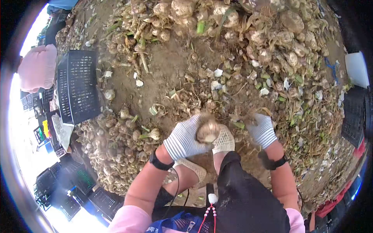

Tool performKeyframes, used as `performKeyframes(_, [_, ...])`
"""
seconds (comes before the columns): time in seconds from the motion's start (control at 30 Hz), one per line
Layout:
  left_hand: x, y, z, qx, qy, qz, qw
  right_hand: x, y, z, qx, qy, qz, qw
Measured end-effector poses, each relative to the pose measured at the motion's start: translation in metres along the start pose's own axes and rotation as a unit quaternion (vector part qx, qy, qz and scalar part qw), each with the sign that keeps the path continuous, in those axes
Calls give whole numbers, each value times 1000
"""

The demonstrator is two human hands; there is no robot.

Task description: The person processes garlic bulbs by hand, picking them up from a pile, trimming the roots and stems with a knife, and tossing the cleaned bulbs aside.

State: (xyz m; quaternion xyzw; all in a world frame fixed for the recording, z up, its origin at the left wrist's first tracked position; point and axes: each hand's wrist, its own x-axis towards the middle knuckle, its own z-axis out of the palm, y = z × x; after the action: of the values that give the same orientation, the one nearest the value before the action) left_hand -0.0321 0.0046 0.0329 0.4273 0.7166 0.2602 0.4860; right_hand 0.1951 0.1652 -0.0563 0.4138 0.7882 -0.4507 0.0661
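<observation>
My left hand (185,136), in a white striped glove, is closed around a dirty garlic bulb (207,131) held just above my cream shoe (224,140). My right hand (262,129), gloved the same way, presses down on a tangle of dry roots and stalks (248,115) on the soil; whether it grips them is unclear. A large pile of unsorted garlic bulbs (233,23) with stems lies across the far side. A second heap of trimmed bulbs (116,147) sits to my left.
A black plastic crate (77,85) lies on its side at the left, with more stacked crates (70,186) at the lower left. A person in pink (37,68) sits at the far left. A white container (357,69) and another dark crate (352,116) are on the right. Cut stems and skins litter the soil.
</observation>
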Motion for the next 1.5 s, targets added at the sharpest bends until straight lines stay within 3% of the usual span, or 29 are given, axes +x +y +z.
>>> performKeyframes(0.03, [-1, 8, -2, 106, 11, 67, 992, 2, 0, 2, 9, -16, -1, 1000])
performKeyframes(0.07, [2, 8, -4, 106, 15, 71, 992, 5, -2, 4, 18, -32, -2, 999])
performKeyframes(0.13, [6, 6, -8, 390, -58, 186, 900, 12, -43, -10, 17, -40, -37, 998])
performKeyframes(0.33, [12, 6, -15, 452, -98, 249, 851, 54, -94, -2, -90, -62, -183, 977])
performKeyframes(0.4, [9, 7, -19, 435, -57, 330, 836, 55, -93, -13, 11, -193, -76, 978])
performKeyframes(0.43, [8, 4, -21, 436, -48, 345, 830, 62, -48, 4, -138, -158, -143, 967])
performKeyframes(0.47, [6, 3, -30, 442, -40, 342, 828, 42, -32, -6, -160, -134, -149, 967])
performKeyframes(0.5, [2, -1, -38, 443, -29, 328, 834, 19, -33, -20, -27, -136, -39, 990])
performKeyframes(0.53, [-9, -2, -41, 442, -26, 307, 843, 4, -11, -9, 38, -50, -44, 997])
performKeyframes(0.57, [-15, 5, -49, 481, -36, 242, 842, -3, 4, -4, 13, 51, -75, 996])
performKeyframes(0.6, [-21, -1, -58, 497, -22, 231, 836, -9, -2, -8, 23, 42, -39, 998])
performKeyframes(0.67, [-49, -35, -78, 489, -13, 26, 872, -10, 10, 2, 113, 2, 45, 993])
performKeyframes(0.7, [-72, -75, -98, 526, -14, -74, 847, -11, 8, 1, 109, -20, 64, 992])
performKeyframes(0.73, [-84, -73, -122, 553, -14, -173, 815, -13, 5, -2, 102, -42, 85, 990])
performKeyframes(0.77, [-109, -62, -144, 517, -49, -356, 777, -13, 4, -1, 102, -44, 77, 991])
performKeyframes(0.8, [-126, -73, -167, 494, -124, -514, 690, -12, 1, 2, 117, -43, 43, 991])
performKeyframes(0.83, [-138, -67, -185, 472, -108, -584, 652, -8, -3, 4, 133, -41, 10, 990])
performKeyframes(0.87, [-137, -67, -200, 428, -73, -627, 647, -2, -5, 10, 132, -44, 4, 990])
performKeyframes(0.9, [-136, -64, -197, 450, 82, -512, 728, 4, -8, 18, 142, -56, 1, 988])
performKeyframes(0.93, [-124, -48, -188, 454, 235, -373, 774, 11, -12, 24, 152, -67, -4, 986])
performKeyframes(1.0, [-72, -75, -189, 335, 370, -250, 830, 24, -30, 23, 132, -65, -59, 987])
performKeyframes(1.07, [-11, -150, -208, 86, 438, -184, 876, 31, -33, 23, 115, -96, -65, 987])
performKeyframes(1.13, [61, -161, -225, -94, 459, -190, 863, 30, -37, 14, 133, -83, -42, 987])
performKeyframes(1.2, [127, -216, -257, -307, 409, -262, 818, 22, -30, 6, 67, -81, -8, 994])
performKeyframes(1.27, [154, -179, -245, -176, 366, -398, 822, 11, 4, 14, 58, -71, 25, 995])
performKeyframes(1.3, [182, -235, -234, -205, 437, -429, 763, 3, 3, 10, 51, -59, 23, 997])
performKeyframes(1.33, [171, -238, -212, -165, 472, -342, 796, 1, 1, 8, 46, -48, 7, 998])
performKeyframes(1.4, [138, -220, -173, -194, 448, -239, 839, 3, -7, 12, 80, -21, -6, 997])
performKeyframes(1.5, [84, -179, -108, -298, 362, -93, 878, 20, -47, 12, 52, -54, 3, 997])
